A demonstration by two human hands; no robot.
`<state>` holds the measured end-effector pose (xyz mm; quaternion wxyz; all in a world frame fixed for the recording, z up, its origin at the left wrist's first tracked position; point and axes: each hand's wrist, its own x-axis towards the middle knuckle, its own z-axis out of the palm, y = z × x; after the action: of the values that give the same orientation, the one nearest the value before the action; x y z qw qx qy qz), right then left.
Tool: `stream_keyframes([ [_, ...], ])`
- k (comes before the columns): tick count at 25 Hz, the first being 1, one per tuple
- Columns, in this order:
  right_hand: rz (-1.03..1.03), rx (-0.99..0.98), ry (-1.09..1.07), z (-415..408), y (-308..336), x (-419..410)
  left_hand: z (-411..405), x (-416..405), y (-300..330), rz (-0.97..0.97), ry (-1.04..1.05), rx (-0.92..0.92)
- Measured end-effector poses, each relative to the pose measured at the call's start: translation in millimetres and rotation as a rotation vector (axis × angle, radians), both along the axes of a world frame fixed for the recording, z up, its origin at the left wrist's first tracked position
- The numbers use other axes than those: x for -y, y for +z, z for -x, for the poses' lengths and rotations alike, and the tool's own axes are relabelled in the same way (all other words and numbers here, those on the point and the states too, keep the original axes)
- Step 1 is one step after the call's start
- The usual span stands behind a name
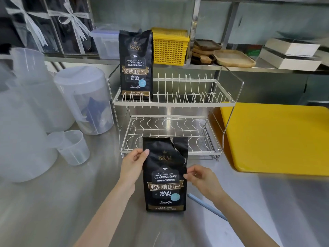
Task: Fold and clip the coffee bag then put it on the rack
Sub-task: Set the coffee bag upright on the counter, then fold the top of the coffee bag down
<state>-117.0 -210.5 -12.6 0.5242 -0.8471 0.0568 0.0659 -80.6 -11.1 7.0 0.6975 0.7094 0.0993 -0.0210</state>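
A black coffee bag stands upright on the steel counter in front of me, its top torn open and unfolded. My left hand grips its upper left edge with thumb and fingers. My right hand touches the bag's right edge at mid height with its fingertips. A pale blue clip lies on the counter behind my right wrist. The white two-tier wire rack stands just behind the bag. A second, similar coffee bag stands on the left end of the rack's upper tier.
Translucent plastic jugs and a small measuring cup crowd the left side. A yellow tray lies to the right of the rack. On the shelf behind sit a yellow basket, wooden trays and white boxes.
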Motion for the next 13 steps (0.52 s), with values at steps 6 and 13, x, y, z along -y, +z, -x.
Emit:
stream_keyframes([
  [6, 0.019, 0.184, -0.037, 2, 21, 6, 13, -8, 5, -0.036, -0.099, 0.024],
  [13, 0.427, 0.459, 0.219, -19, 82, -19, 22, -3, 8, -0.086, -0.127, 0.076],
])
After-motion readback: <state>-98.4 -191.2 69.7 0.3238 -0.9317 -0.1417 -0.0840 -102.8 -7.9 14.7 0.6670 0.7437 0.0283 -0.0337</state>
